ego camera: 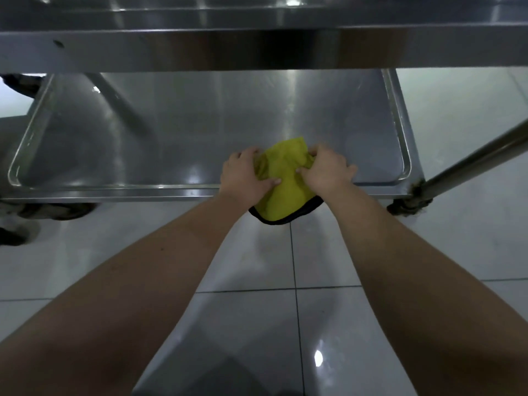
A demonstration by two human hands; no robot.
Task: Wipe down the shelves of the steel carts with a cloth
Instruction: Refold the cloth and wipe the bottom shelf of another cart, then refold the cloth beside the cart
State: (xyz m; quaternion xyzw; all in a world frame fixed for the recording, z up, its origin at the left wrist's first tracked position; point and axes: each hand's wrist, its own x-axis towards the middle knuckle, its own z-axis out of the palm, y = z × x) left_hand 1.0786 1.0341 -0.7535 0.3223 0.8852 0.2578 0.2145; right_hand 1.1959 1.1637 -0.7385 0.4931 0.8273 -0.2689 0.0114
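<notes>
Comm. kitchen: steel cart (pixel 200 132), tiled floor (pixel 428 252).

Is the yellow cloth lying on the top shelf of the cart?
No, the yellow cloth is at the front edge of the lower shelf, gripped by the left hand and right hand.

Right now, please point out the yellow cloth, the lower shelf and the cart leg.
yellow cloth (pixel 281 172): head view, its bunched middle.
lower shelf (pixel 183 130): head view, bare steel surface.
cart leg (pixel 471 164): head view, mid-tube.
</notes>
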